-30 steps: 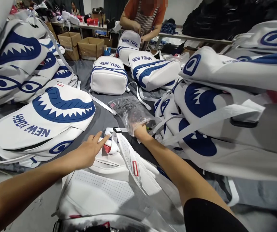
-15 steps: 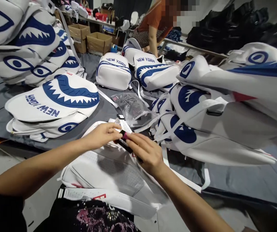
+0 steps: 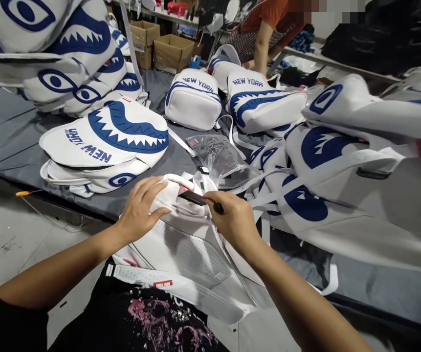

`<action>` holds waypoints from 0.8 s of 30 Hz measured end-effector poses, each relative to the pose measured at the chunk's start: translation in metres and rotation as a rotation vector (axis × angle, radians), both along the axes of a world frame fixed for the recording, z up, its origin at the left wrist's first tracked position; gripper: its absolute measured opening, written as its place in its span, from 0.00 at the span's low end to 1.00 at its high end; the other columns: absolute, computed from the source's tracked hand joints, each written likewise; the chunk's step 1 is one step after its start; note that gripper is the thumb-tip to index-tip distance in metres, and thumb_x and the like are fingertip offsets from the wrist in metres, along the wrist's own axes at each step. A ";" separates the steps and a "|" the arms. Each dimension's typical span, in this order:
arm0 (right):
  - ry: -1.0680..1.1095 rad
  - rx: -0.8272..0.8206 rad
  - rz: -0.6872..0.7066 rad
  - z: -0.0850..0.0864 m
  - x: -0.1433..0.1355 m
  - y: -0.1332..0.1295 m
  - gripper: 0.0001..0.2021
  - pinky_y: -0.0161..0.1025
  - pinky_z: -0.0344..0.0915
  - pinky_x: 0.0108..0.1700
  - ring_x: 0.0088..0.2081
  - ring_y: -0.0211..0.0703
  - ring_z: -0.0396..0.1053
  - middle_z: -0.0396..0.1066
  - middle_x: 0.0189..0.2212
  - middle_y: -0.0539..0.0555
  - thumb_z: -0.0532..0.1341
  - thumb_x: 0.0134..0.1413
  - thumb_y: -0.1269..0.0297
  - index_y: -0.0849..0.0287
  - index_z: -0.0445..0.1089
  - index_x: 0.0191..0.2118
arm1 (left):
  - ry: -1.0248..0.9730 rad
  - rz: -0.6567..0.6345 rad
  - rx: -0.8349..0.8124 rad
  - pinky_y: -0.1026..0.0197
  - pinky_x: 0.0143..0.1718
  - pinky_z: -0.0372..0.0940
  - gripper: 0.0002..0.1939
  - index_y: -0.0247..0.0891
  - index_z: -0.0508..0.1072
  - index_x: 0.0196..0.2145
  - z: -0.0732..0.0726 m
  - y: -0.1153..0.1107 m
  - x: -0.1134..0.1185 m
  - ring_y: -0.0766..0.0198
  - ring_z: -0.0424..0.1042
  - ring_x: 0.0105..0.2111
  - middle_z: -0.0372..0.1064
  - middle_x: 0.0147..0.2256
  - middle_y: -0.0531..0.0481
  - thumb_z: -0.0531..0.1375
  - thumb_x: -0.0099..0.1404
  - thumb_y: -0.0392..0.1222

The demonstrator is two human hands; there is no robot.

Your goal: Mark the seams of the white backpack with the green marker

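A white backpack [image 3: 181, 249] lies across my lap and the table edge, its strap side up. My left hand [image 3: 140, 208] grips the backpack's top beside the carry handle, thumb and fingers around the white fabric. My right hand [image 3: 234, 217] pinches a thin, dark flat piece [image 3: 193, 197] against the backpack's top, near a small red label. A black rounded end shows by the right fingers; whether it belongs to that piece I cannot tell. A white strap with a black buckle [image 3: 203, 170] rises just behind.
White backpacks with blue eyes and teeth are piled at left [image 3: 81, 93] and right [image 3: 327, 195]. Clear plastic bags [image 3: 221, 159] lie ahead. An orange-tipped tool [image 3: 23, 193] is at the table's left edge. A person in orange [image 3: 265, 29] leans over the far side, near cardboard boxes [image 3: 173, 51].
My left hand has left the dark piece and moved left onto the backpack's top. The right hand keeps the dark piece, now held beside the handle. The view has shifted left.
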State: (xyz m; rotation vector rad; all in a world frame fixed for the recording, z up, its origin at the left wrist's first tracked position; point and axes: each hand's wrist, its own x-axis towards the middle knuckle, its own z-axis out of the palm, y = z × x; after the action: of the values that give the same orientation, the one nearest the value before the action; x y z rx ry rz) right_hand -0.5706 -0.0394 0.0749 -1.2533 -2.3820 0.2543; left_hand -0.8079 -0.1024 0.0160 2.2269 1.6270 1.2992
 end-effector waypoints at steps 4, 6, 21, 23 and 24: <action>-0.259 -0.318 -0.034 -0.010 -0.018 0.014 0.11 0.36 0.61 0.36 0.36 0.46 0.77 0.81 0.35 0.52 0.60 0.60 0.69 0.52 0.79 0.44 | 0.023 0.097 -0.336 0.42 0.64 0.62 0.36 0.40 0.54 0.69 -0.030 -0.014 -0.022 0.48 0.61 0.66 0.56 0.67 0.35 0.62 0.68 0.46; -0.418 -0.387 0.029 -0.016 -0.028 0.015 0.14 0.37 0.59 0.36 0.39 0.47 0.77 0.81 0.38 0.52 0.59 0.59 0.71 0.50 0.79 0.45 | -0.027 0.099 -0.374 0.46 0.63 0.64 0.37 0.42 0.50 0.70 -0.042 -0.020 -0.026 0.51 0.64 0.64 0.59 0.66 0.38 0.61 0.69 0.45; -0.821 -0.264 0.257 -0.016 -0.065 0.009 0.14 0.38 0.57 0.32 0.37 0.50 0.76 0.79 0.36 0.62 0.55 0.59 0.79 0.63 0.77 0.42 | -0.067 0.121 -0.375 0.47 0.60 0.68 0.39 0.41 0.49 0.71 -0.055 -0.020 -0.025 0.50 0.66 0.63 0.60 0.66 0.38 0.61 0.68 0.48; -0.749 -0.246 0.244 -0.013 -0.072 0.010 0.14 0.37 0.57 0.31 0.35 0.48 0.76 0.79 0.35 0.60 0.56 0.60 0.77 0.62 0.76 0.46 | -0.078 0.138 -0.448 0.45 0.60 0.68 0.40 0.39 0.50 0.70 -0.054 -0.021 -0.024 0.48 0.67 0.63 0.62 0.65 0.37 0.61 0.67 0.47; -0.677 -0.240 0.254 -0.013 -0.076 0.012 0.15 0.36 0.57 0.32 0.35 0.47 0.76 0.80 0.35 0.58 0.56 0.60 0.76 0.60 0.75 0.49 | -0.087 0.137 -0.474 0.45 0.60 0.68 0.39 0.39 0.51 0.70 -0.053 -0.021 -0.025 0.48 0.68 0.62 0.63 0.65 0.38 0.61 0.66 0.46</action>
State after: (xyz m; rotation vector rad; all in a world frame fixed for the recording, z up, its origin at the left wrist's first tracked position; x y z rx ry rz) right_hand -0.6470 -0.0277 0.0614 -1.2825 -3.1807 0.2206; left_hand -0.8325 -0.1230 -0.0369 1.7839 1.8451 0.8942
